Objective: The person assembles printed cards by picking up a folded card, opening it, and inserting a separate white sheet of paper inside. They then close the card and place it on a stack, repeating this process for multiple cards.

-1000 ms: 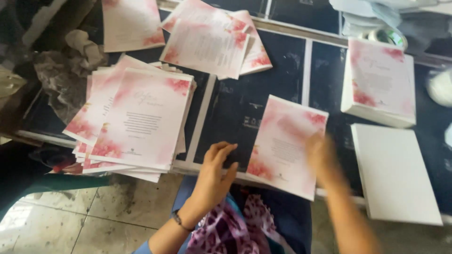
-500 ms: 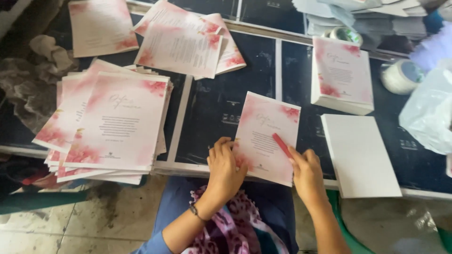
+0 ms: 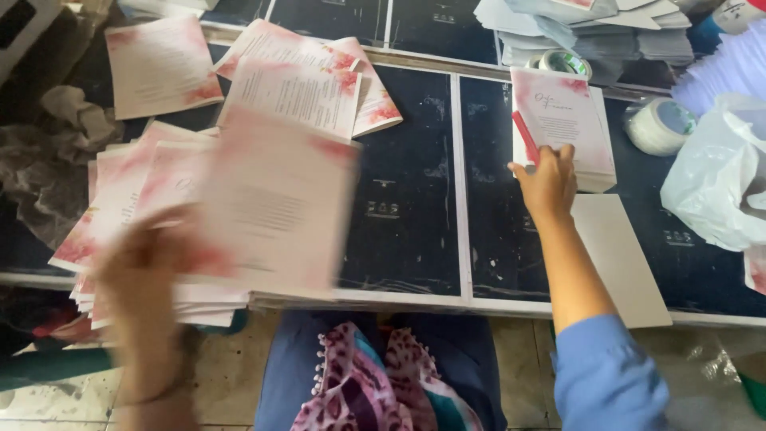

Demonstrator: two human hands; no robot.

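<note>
- Leftmost, beside the dark worktop (image 3: 415, 199), lie crumpled grey rags (image 3: 56, 160), with one pink-flowered printed sheet (image 3: 159, 64) lying apart at the worktop's far-left corner.
- Nearer the front edge, the left hand (image 3: 144, 271) lifts a pink floral card (image 3: 275, 207) over a thick, fanned stack of the same cards (image 3: 120, 199); motion blur hides the grip, so whether the fingers pinch the card or lie spread beneath it cannot be told.
- At the worktop's far side, left of its middle seam, a few more floral sheets (image 3: 311, 80) overlap loosely.
- Right of the seam, the right hand (image 3: 549, 182) rests on a squared pile of finished cards (image 3: 566, 128), fingers curled together around a red pen-like tool (image 3: 525, 140) and pressing the pile's near-left corner.
- Below that pile, a blank white board (image 3: 618, 255) overhangs the worktop's front edge.
- Farthest right sit two tape rolls (image 3: 658, 124), folded grey paper stacks (image 3: 590, 28) and a white plastic bag (image 3: 718, 175).
- Risks, as a judgement: the swinging card could clip the fanned stack and slide cards off the front edge; the red tool could mark the top card if it is an uncapped pen; the overhanging board could tip if an elbow nudges it.
</note>
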